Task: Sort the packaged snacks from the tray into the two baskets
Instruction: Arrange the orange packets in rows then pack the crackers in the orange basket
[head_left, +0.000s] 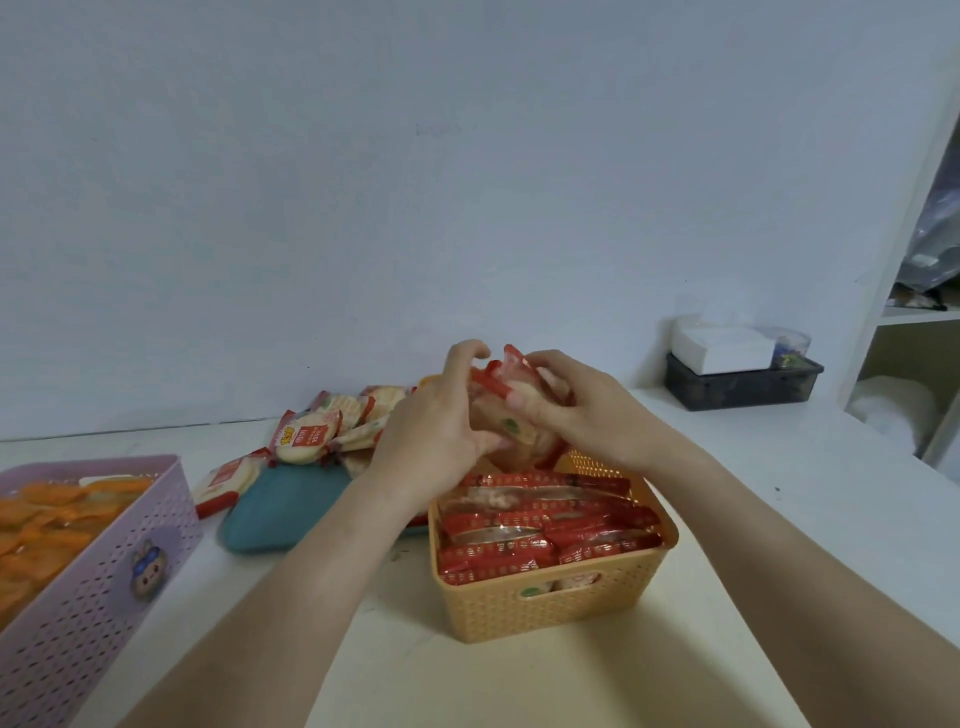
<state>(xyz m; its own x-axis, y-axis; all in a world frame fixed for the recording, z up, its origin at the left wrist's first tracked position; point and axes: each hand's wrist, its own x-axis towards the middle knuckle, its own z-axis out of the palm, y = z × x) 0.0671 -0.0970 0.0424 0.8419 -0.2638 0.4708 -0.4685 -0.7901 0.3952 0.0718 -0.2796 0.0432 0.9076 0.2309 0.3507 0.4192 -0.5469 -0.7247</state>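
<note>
Snack packets (511, 427) are half buried in the grip, their number unclear; the purple basket (93, 597) is cut off at the left. Bare tabletop (467, 675) separates it from the orange basket (550, 613). Left hand (441, 415) and right hand (587, 410) both clutch the packets above that basket's far rim, near the teal tray (265, 514).

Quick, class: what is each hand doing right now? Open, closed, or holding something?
Left hand: holding the bundle of red-edged snack packets above the orange basket.
Right hand: holding the same bundle from the other side.
</note>
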